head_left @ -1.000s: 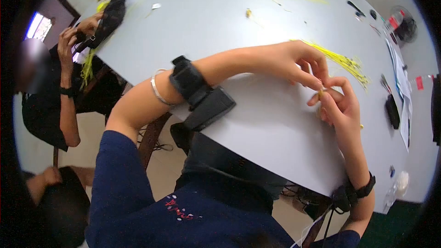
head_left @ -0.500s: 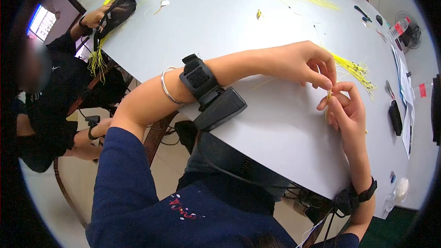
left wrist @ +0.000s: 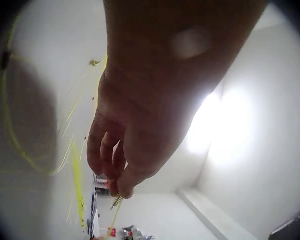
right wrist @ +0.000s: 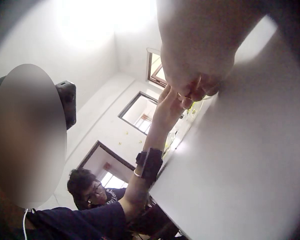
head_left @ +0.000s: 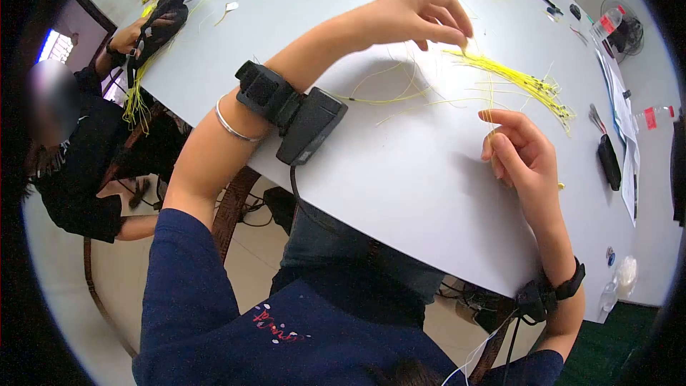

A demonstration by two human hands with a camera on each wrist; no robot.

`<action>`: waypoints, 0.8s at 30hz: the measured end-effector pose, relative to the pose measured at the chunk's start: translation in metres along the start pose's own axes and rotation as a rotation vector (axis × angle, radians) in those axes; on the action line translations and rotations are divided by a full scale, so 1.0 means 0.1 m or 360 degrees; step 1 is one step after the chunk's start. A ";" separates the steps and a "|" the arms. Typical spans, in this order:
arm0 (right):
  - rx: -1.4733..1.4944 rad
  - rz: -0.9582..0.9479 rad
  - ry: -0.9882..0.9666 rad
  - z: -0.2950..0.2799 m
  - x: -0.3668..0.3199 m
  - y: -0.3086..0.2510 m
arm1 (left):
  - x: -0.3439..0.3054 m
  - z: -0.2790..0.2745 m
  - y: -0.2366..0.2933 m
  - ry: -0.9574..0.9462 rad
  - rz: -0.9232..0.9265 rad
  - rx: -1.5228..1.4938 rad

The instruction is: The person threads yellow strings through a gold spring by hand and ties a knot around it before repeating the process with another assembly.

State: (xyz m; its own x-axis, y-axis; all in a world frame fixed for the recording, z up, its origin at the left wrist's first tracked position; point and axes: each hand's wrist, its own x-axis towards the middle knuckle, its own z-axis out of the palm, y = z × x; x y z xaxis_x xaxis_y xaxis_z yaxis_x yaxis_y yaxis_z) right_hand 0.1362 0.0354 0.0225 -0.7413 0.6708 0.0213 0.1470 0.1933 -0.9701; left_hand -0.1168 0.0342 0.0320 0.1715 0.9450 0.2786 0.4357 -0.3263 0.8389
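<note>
From my remote seat, I'd draw the yellow thread [left wrist: 115,216] between the hands slowly and straight: the left hand [head_left: 431,20] pinches a small coil [left wrist: 116,202], the right hand [head_left: 525,154] the thread.

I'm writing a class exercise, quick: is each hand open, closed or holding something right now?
Left hand: closed, pinching a small coiled piece.
Right hand: closed, pinching a yellow strand.
</note>
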 end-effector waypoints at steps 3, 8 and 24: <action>-0.0096 -0.0044 -0.0011 0.00 -0.01 0.00 | -0.01 -0.11 -0.03 0.0120 -0.0102 0.0139; -0.0140 -0.0124 -0.0035 0.01 -0.01 0.03 | -0.02 -0.21 -0.08 0.0254 -0.0258 0.0217; -0.0427 -0.0135 -0.0161 0.05 -0.05 -0.03 | -0.11 -0.55 -0.37 0.0536 -0.0531 0.1286</action>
State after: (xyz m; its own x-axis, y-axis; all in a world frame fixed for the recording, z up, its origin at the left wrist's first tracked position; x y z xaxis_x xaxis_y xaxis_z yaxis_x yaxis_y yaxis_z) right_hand 0.1365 0.0279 0.0243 -0.8178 0.5722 0.0624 0.2394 0.4368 -0.8671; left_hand -0.1830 0.0374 0.0240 -0.2830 0.9080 0.3089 0.9198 0.1658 0.3556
